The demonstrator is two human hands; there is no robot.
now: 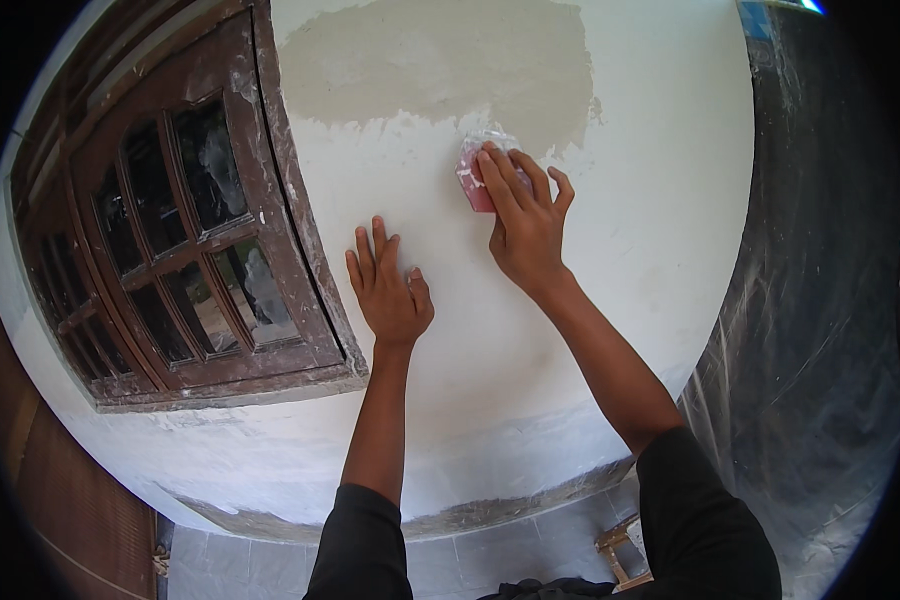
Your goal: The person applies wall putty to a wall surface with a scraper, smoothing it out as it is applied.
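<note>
While the right hand (528, 225) grasps a pink pad (478, 190) smeared with white, its index and middle fingers extend across the pad's face and the outer fingers bend, spread apart, to the right. The pad sits at upper centre of the frame, against the white wall (660, 180); its material is hard to identify under the fingers and smears. The left hand (392, 300), at centre, grasps nothing: its fingers are extended and parted, the palm toward the wall. Directly above the pad, a beige patch (440, 65) with ragged edges spans the top of the frame. A brown wooden window (195, 375) occupies the upper left. Dark sheeting (830, 230) covers the right side, and grey floor tiles (505, 555) line the bottom.
</note>
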